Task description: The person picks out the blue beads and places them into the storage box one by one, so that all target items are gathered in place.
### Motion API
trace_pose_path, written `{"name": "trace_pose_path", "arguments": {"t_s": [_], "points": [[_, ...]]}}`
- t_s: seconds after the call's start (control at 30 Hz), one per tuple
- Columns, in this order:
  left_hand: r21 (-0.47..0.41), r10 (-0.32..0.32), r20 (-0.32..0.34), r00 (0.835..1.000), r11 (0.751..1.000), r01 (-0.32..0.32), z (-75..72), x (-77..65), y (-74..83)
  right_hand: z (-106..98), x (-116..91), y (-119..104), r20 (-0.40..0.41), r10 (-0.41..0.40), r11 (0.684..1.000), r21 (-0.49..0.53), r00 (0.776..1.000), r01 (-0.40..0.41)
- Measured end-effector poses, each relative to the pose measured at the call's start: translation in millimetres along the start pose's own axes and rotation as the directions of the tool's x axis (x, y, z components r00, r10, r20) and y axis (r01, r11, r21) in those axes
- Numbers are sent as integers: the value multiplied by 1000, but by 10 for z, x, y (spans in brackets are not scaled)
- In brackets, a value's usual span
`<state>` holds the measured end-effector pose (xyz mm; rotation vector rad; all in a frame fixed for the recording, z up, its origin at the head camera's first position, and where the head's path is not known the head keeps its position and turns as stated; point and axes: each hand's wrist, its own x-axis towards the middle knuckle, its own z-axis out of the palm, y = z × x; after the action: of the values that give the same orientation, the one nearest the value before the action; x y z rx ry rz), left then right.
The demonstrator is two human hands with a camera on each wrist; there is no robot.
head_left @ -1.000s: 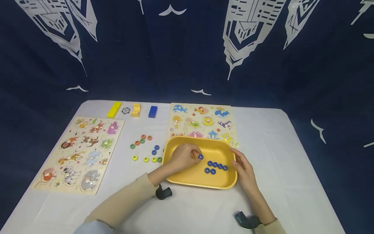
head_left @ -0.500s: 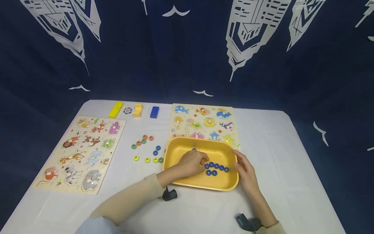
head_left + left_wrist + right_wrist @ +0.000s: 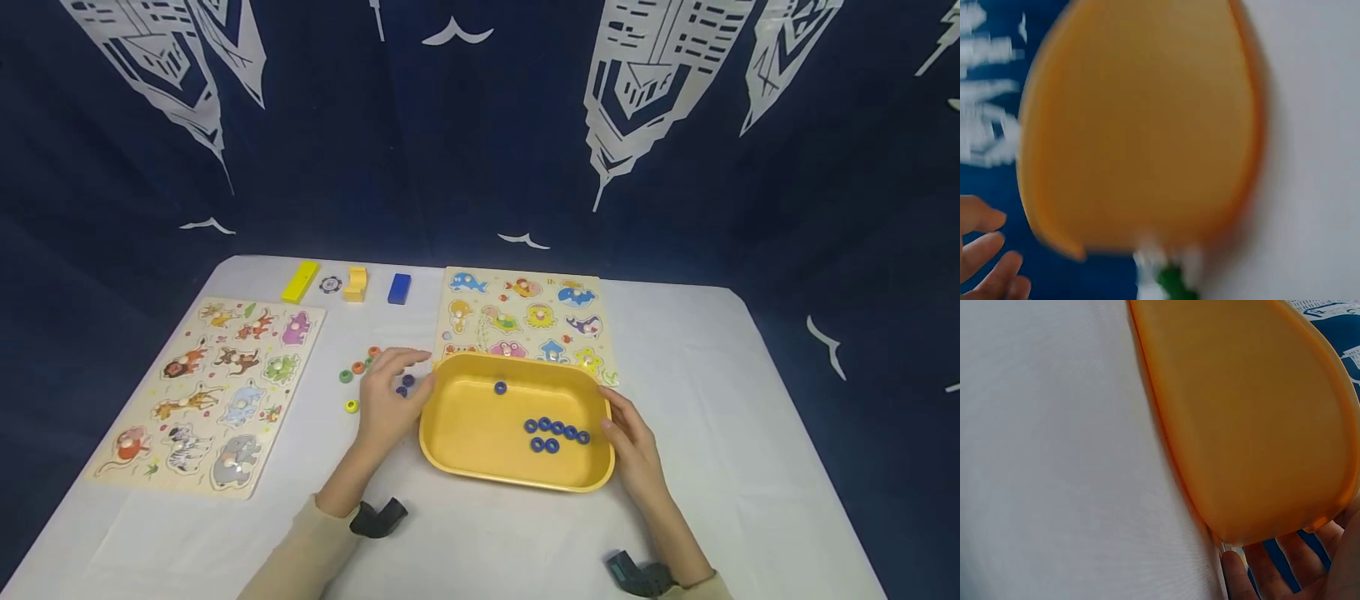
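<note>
A yellow tray (image 3: 480, 450) lies in front of me, with a row of several blue ring-shaped beads (image 3: 557, 428) on its right side. One blue bead (image 3: 500, 387) sits apart near its back wall. My left hand (image 3: 390, 404) is just left of the tray, thumb and fingers spread apart with nothing between them. Two blue beads (image 3: 408, 380) show between its thumb and forefinger; other beads there are partly hidden. My right hand (image 3: 636, 442) holds the tray's right end, thumb at the rim, fingers against the outer wall in the right wrist view. The left wrist view is blurred.
An animal puzzle board (image 3: 210, 392) lies at left, a sea-animal board (image 3: 525, 317) behind the tray. Along the back stand a yellow block (image 3: 300, 282), a round chip (image 3: 331, 285), a stepped block (image 3: 356, 284) and a blue block (image 3: 399, 288). Orange, green and yellow beads lie left.
My left hand set a blue bead against the row's left end, then moved left out of the tray to the loose beads. My right hand has stayed at the tray's right end.
</note>
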<state>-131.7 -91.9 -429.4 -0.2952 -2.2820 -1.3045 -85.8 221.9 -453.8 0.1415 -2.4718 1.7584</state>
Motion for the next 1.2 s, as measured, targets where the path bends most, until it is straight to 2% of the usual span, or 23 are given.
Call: {"name": "trace_pose_path", "arguments": {"t_s": [0.07,0.13,0.27,0.37,0.47,0.57,0.63,0.77,0.9,0.97,1.03,1.1,1.2], "points": [[12,-65,-61,996,998,66,-66,-1,-144,-3,-3,-2,0,-8,1000,2,1000,8],[17,-130,-90,987,991,132,-108,-2,-255,-5,-4,-2,0,-10,1000,9,1000,10],[26,-190,-115,975,981,195,-128,-8,-406,-5,-6,3,5,-18,1000,23,1000,18],[47,-216,-92,972,974,221,-102,-34,-495,-1,-6,10,9,-23,999,31,1000,22],[143,-252,-27,967,957,254,-56,-75,-580,5,-5,14,13,-25,999,40,1000,25],[307,-270,44,962,920,245,-8,-114,-647,6,-5,13,19,-29,999,44,999,28],[382,-265,70,962,898,219,24,-129,-677,4,-5,12,21,-32,998,47,999,31],[424,-233,56,971,886,189,78,-132,-694,-7,-6,15,17,-36,998,46,999,36],[442,-227,29,974,877,191,111,-129,-698,-17,-6,14,14,-35,999,40,999,34],[438,-229,23,973,877,196,114,-126,-691,-18,-6,13,10,-29,999,36,1000,29],[403,-224,8,975,893,202,98,-118,-674,-17,-6,15,8,-27,999,33,1000,27],[350,-210,-14,978,915,202,63,-100,-625,-14,-5,20,7,-24,999,32,1000,24],[242,-139,-56,989,959,149,6,-44,-469,-13,3,46,10,-21,999,35,1000,20]]}}
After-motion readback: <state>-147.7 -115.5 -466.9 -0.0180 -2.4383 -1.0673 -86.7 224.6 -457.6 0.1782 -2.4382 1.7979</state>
